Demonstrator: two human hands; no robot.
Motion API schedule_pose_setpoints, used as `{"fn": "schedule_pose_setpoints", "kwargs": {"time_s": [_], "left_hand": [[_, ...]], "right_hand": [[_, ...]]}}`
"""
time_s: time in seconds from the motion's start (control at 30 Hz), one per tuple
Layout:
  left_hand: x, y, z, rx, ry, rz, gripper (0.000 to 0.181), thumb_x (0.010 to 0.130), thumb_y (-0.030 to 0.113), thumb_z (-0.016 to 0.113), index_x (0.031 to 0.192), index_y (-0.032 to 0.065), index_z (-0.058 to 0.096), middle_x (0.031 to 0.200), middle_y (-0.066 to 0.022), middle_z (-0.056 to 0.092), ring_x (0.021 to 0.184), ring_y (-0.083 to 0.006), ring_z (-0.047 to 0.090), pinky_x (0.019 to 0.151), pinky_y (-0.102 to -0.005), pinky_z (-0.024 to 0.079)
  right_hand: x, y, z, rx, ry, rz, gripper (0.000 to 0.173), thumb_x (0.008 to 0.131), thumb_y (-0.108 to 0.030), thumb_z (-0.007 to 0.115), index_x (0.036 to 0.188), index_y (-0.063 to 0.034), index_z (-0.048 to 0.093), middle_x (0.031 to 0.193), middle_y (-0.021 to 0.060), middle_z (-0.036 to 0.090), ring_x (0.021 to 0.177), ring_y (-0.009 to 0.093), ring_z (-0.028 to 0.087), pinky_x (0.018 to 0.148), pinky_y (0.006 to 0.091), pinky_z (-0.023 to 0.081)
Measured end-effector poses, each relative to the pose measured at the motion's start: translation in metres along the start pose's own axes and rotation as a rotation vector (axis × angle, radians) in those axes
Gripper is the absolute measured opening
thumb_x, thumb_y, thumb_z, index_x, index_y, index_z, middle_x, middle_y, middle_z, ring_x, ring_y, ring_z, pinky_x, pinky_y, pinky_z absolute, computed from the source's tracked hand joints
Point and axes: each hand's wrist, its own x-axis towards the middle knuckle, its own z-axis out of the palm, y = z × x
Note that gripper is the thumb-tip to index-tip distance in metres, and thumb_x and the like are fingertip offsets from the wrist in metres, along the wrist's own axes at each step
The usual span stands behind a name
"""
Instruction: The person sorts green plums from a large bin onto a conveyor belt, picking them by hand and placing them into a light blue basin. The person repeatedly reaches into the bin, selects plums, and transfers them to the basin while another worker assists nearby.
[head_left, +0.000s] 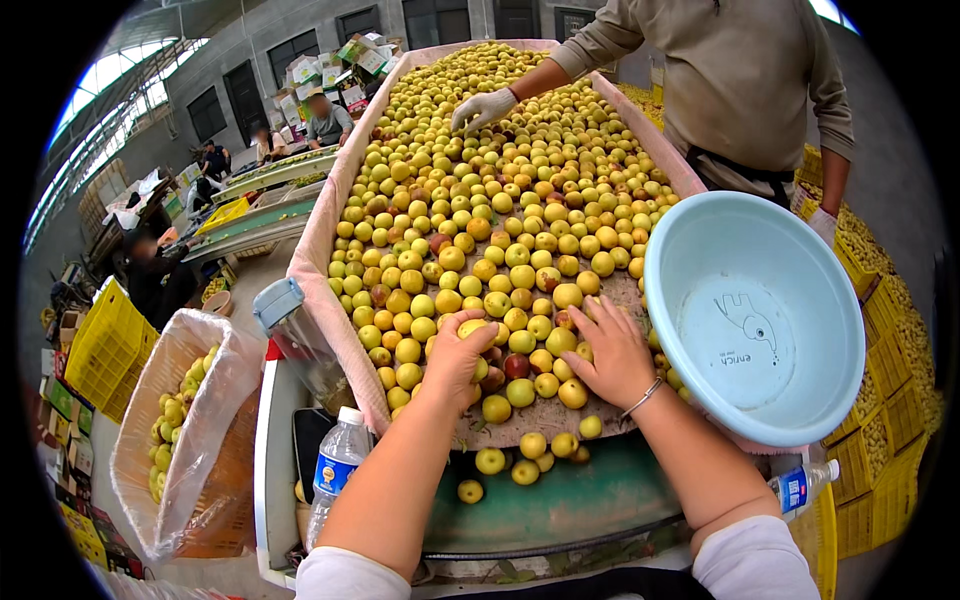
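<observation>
A sloping sorting table (592, 420) lined with cloth bears many small round yellow-green fruits (517, 255), a few of them reddish. My left hand (454, 367) is at its near end, thumb and fingers curled around a yellow-green fruit (472, 328). Part of its fingers is hidden. To the right, my right hand (616, 354), with a bracelet at the wrist, rests palm down with spread fingers touching fruits. Several fruits (525, 472) lie below the table's lip on a green conveyor belt (555, 495).
A light blue basin (750, 315) stands at the table's right edge. Across from it, a co-worker's gloved hand (484, 110) reaches over the fruits. Left are a lidded bottle (300, 337), a water bottle (341, 457) and a lined crate (210, 465). Yellow crates (885, 420) line the right.
</observation>
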Motion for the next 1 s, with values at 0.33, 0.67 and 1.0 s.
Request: {"fn": "schedule_pose_setpoints", "kwargs": {"time_s": [0.33,0.67,1.0], "left_hand": [[0.022,0.003,-0.015,0.125,0.383,0.46,0.031,0.086,0.019,0.073,0.109,0.0033,0.06,0.082,-0.0054,0.065,0.061,-0.009,0.059,0.047,-0.0236,0.046],[0.06,-0.008,-0.057,0.597,0.605,0.456,0.038,0.079,0.026,0.071,0.108,0.0006,0.065,0.148,-0.0294,0.041,0.138,-0.035,0.043,0.11,-0.0353,0.037],[0.027,-0.008,-0.026,1.219,0.23,0.395,0.032,0.078,0.027,0.07,0.103,0.007,0.065,0.152,-0.0234,0.039,0.141,-0.0336,0.039,0.112,-0.0383,0.036]], "right_hand": [[-0.001,0.018,0.013,-0.019,-0.075,0.211,0.07,0.092,-0.051,0.057,0.15,-0.015,0.04,0.154,0.0259,0.031,0.145,0.043,0.024,0.12,0.049,0.017],[0.005,0.022,0.019,0.04,-0.054,0.206,0.068,0.09,-0.047,0.062,0.146,-0.0102,0.045,0.154,0.0284,0.028,0.144,0.048,0.021,0.119,0.0513,0.02],[0.008,0.019,0.019,0.036,-0.078,0.217,0.073,0.09,-0.052,0.06,0.148,-0.0109,0.042,0.155,0.0284,0.027,0.146,0.046,0.02,0.119,0.0503,0.02]]}}
